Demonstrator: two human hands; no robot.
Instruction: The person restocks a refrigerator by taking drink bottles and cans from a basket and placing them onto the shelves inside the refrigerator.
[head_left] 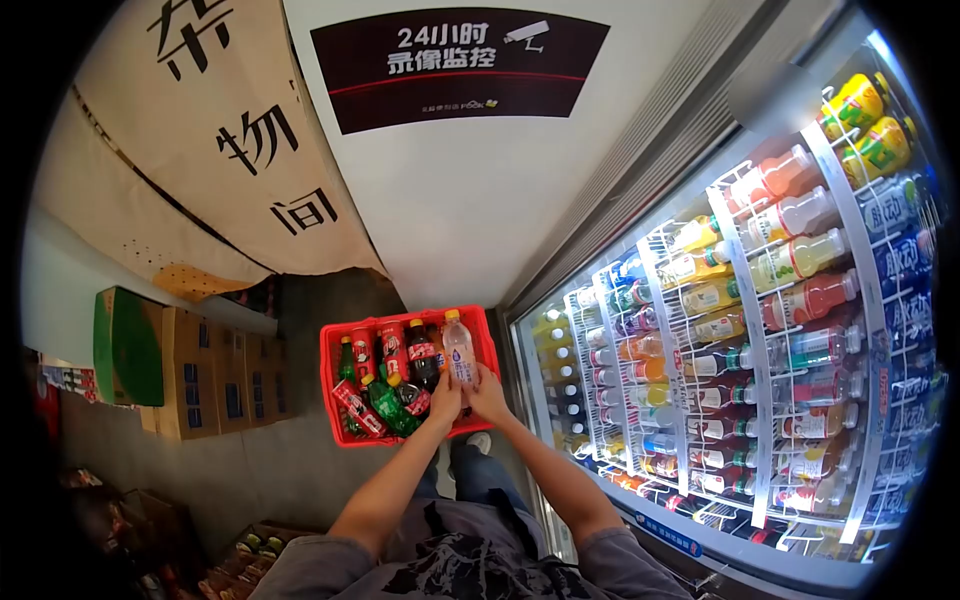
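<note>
A clear bottle with a yellow cap point(458, 345) is upright in the picture, over the right side of a red plastic basket point(484, 322). My left hand point(446, 400) and my right hand point(487, 398) close around its lower end from either side. Beside it in the basket are a dark cola bottle with a red label point(422, 355), red cans point(391, 347) and a green bottle point(390, 404) lying tilted. Another red can point(357, 408) leans at the near left corner. My fingertips are partly hidden behind the bottle.
On the right, a lit drinks fridge point(690, 300) holds several rows of bottles on wire racks. Stacked cardboard boxes point(205, 370) and a green box point(128, 345) stand at left. A cloth curtain point(200, 140) hangs beside a white panel point(450, 200). Crates of goods point(245, 560) sit at lower left.
</note>
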